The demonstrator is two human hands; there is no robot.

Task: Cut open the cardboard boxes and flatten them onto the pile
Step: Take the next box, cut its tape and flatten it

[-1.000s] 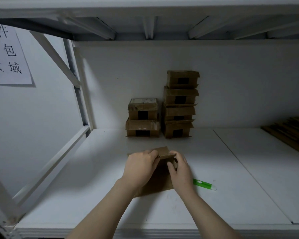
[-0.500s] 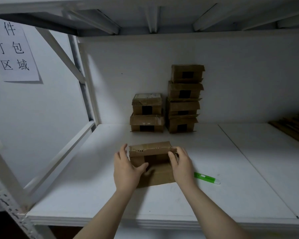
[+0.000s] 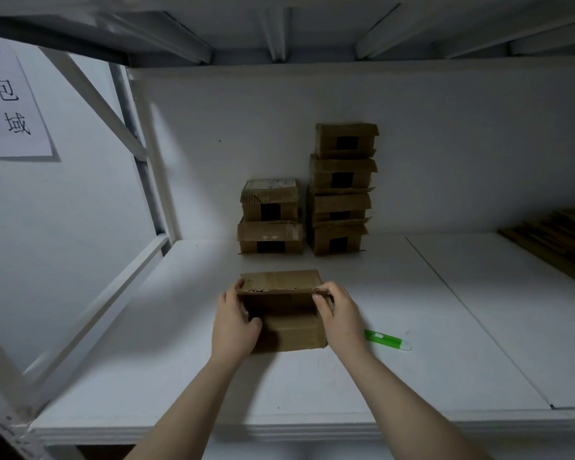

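Observation:
A small brown cardboard box (image 3: 287,330) stands on the white shelf (image 3: 395,360) in front of me, its open side facing me and its top flap (image 3: 281,281) raised. My left hand (image 3: 234,322) grips the box's left side, thumb inside the opening. My right hand (image 3: 341,315) grips the right side, fingers curled over the flap's right corner. A green cutter (image 3: 387,340) lies on the shelf just right of my right hand. The pile of flattened cardboard (image 3: 555,240) lies at the far right.
Two stacks of taped boxes stand against the back wall: a short stack (image 3: 271,217) of two and a taller stack (image 3: 342,189) of several. A shelf upright and diagonal brace (image 3: 136,154) close the left side. A paper sign (image 3: 9,101) hangs on the left wall.
The crumpled box has been stood up and spread open. My left hand moved from on top of it to its left side, and the top flap is now lifted.

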